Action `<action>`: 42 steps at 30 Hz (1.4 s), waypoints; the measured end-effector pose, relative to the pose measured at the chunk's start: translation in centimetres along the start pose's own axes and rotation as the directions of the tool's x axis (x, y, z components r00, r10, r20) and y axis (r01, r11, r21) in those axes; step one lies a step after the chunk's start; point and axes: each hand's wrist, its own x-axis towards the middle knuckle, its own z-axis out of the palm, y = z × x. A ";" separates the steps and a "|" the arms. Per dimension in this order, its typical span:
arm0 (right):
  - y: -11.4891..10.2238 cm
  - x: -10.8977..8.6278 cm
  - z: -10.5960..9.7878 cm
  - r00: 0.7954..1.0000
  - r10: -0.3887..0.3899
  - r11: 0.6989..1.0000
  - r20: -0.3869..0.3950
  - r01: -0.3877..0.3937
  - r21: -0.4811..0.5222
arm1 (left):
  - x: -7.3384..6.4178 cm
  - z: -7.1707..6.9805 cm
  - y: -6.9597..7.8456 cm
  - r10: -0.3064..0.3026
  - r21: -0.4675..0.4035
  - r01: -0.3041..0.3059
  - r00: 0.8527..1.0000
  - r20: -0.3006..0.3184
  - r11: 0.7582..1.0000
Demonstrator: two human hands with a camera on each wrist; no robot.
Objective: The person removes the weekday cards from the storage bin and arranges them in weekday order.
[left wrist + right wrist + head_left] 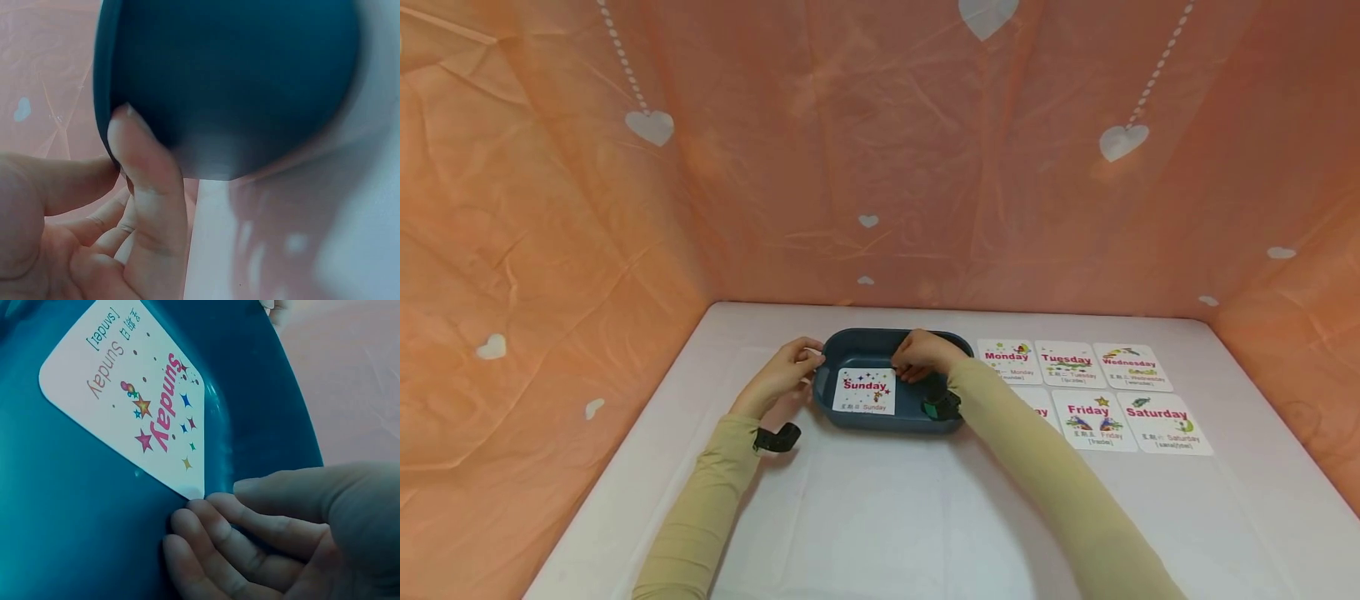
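Observation:
A dark blue oval tray (891,422) stands on the white table, and a white Sunday card (864,392) lies inside it. At the tray's left end my left hand (787,367) pinches the rim between thumb and finger, as the left wrist view shows close up. My right hand (925,353) is inside the tray, right of the card. In the right wrist view its bent fingertips (199,509) touch or nearly touch one corner of the card (125,387). The thumb stays a little apart from that corner.
Right of the tray lie two rows of day cards: Monday (1007,367), Tuesday (1067,364) and Wednesday (1131,367) behind; Friday (1093,421), Saturday (1165,423) and a partly covered card (1037,404) in front. A pink-orange cloth (925,167) with hearts hangs around the table.

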 end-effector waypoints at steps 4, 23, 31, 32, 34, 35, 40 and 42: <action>0.0 0.1 0.0 1.000 -0.007 1.000 0.013 0.008 -0.026 | -0.1 0.1 0.2 -0.010 -0.009 0.010 1.000 0.003 1.000; 0.0 0.3 -0.5 0.996 0.014 0.997 0.087 -0.007 -0.078 | 0.0 0.2 0.0 0.001 0.021 -0.001 1.000 -0.008 1.000; -0.5 -0.3 -0.9 0.989 0.005 0.999 0.145 -0.010 0.037 | -0.2 0.0 0.1 0.004 0.032 -0.004 1.000 -0.004 0.999; -0.6 -0.3 -0.9 0.989 0.002 0.999 0.149 -0.009 0.052 | -0.1 0.0 0.1 0.002 0.031 -0.002 1.000 -0.005 1.000; -0.7 -0.5 -0.9 0.988 -0.003 0.997 0.152 -0.008 0.076 | -0.1 0.0 0.1 0.003 0.036 -0.003 1.000 -0.001 0.999; -0.7 -0.5 -0.8 0.989 -0.013 0.997 0.149 0.001 0.079 | -0.1 0.0 0.1 -0.001 0.036 0.001 1.000 -0.003 0.999; -1.0 -1.0 -0.9 0.991 -0.073 0.993 0.115 0.061 0.098 | 0.0 0.0 0.1 -0.007 0.025 0.007 1.000 -0.006 1.000; -1.1 -1.3 -1.1 0.991 -0.098 0.991 0.097 0.088 0.103 | -0.1 0.1 0.2 -0.008 0.026 0.008 1.000 -0.008 1.000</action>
